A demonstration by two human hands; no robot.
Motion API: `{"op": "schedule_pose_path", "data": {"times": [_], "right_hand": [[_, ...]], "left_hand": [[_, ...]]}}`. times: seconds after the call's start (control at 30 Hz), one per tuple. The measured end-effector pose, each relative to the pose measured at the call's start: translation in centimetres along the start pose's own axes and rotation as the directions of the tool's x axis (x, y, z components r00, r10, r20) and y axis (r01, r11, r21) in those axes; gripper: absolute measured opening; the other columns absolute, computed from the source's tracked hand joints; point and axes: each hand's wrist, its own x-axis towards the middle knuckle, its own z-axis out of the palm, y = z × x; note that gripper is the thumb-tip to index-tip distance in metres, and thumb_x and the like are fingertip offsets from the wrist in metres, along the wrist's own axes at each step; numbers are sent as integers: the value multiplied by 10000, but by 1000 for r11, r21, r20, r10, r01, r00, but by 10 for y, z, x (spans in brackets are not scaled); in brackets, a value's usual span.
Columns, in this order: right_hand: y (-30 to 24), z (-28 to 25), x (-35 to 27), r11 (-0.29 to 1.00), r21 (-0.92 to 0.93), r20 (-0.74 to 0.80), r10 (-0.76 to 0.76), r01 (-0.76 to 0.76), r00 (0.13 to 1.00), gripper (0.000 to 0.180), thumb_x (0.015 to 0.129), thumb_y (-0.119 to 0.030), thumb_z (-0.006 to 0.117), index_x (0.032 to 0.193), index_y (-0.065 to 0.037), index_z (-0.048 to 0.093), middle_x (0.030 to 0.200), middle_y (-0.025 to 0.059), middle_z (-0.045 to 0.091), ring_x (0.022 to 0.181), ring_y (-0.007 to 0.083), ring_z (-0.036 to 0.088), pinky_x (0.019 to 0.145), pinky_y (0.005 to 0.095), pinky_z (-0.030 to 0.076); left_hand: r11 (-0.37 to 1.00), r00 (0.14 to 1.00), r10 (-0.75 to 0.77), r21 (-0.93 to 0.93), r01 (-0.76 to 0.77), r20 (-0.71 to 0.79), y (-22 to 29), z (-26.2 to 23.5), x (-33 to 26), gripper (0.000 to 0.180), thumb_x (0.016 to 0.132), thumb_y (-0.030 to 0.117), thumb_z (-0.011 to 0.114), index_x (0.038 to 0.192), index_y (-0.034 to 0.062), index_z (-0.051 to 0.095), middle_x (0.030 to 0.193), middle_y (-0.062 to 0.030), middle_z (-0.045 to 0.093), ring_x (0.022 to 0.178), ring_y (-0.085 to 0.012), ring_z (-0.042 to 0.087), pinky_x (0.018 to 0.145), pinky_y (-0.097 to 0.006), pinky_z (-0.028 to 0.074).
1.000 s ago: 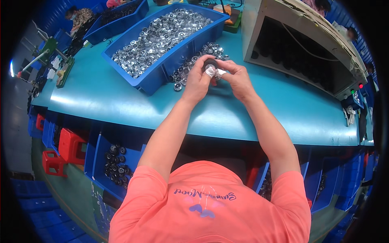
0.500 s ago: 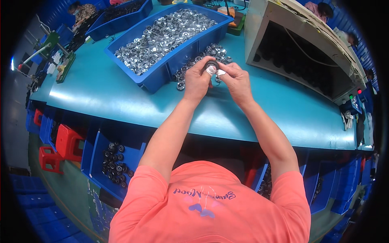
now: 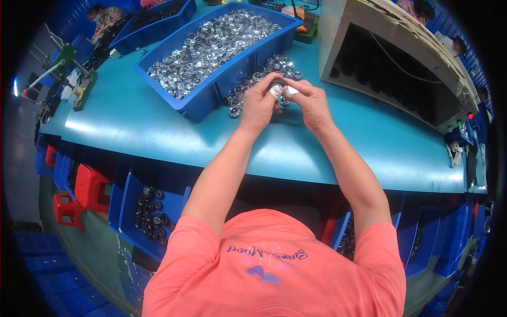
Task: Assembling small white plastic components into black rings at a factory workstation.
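Note:
My left hand (image 3: 256,110) and my right hand (image 3: 315,108) meet over the turquoise table, just in front of a loose pile of clear round parts (image 3: 249,84). Between the fingers of both hands is a small black round part (image 3: 277,83), partly covered by the fingertips. Both thumbs have white coverings at their tips and press close to it. Each hand is closed, and its lower fingers are mostly hidden. Behind the pile stands a long blue bin (image 3: 208,100) filled with shiny clear and silvery round parts.
A pale box-shaped housing (image 3: 334,45) with a dark opening full of dark parts stands at the right. Another blue bin (image 3: 127,45) sits at the far left, near a green hand press (image 3: 66,58). Below the table are blue trays with black wheel-like parts (image 3: 153,216) and red stools (image 3: 91,187).
Both hands stay in place around the black round part. My right thumb has shifted slightly, and the black part looks tilted and more covered than before.

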Motion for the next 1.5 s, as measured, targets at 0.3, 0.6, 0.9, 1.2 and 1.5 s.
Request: {"op": "schedule_pose_path", "data": {"times": [0.3,0.6,0.9,1.2,1.5], "right_hand": [[3,15,-8,992,-102,-106,-83,72,991,316,855,-49,704,1170,-49,733,927,19,607,847,107,573,754,239,462],[1,9,0,978,178,-73,124,-109,990,333,859,-123,773,1159,8,715,968,50,715,764,100,599,685,242,486],[-4,10,-5,962,245,-23,133,-123,991,280,927,-81,660,1192,0,701,1106,52,599,960,150,621,856,280,540],[-1,22,-12,989,139,-87,59,-46,994,270,932,-62,642,1189,-7,705,1037,45,582,949,148,621,858,271,548],[5,8,3,966,211,-67,166,-148,984,277,956,-147,656,1190,-6,698,1027,67,708,861,117,634,778,245,532]], "left_hand": [[999,993,49,5,-49,-103,0,2,-1,222,976,96,616,1184,66,685,838,-11,657,600,-48,532,501,-232,516],[992,993,-37,-115,50,111,1,-3,4,315,1013,99,548,1324,48,554,1004,-50,666,839,-117,642,662,-260,548],[996,997,69,52,-67,-33,-1,2,-1,258,967,85,612,1224,82,639,966,-10,673,772,-74,621,523,-214,508],[992,977,107,91,-92,-182,-5,6,0,227,916,55,657,1129,106,716,900,7,701,693,-48,600,482,-213,488],[999,999,-49,-9,49,11,0,-4,5,333,975,55,541,1296,80,626,839,-9,652,605,-59,534,498,-234,483]]}}
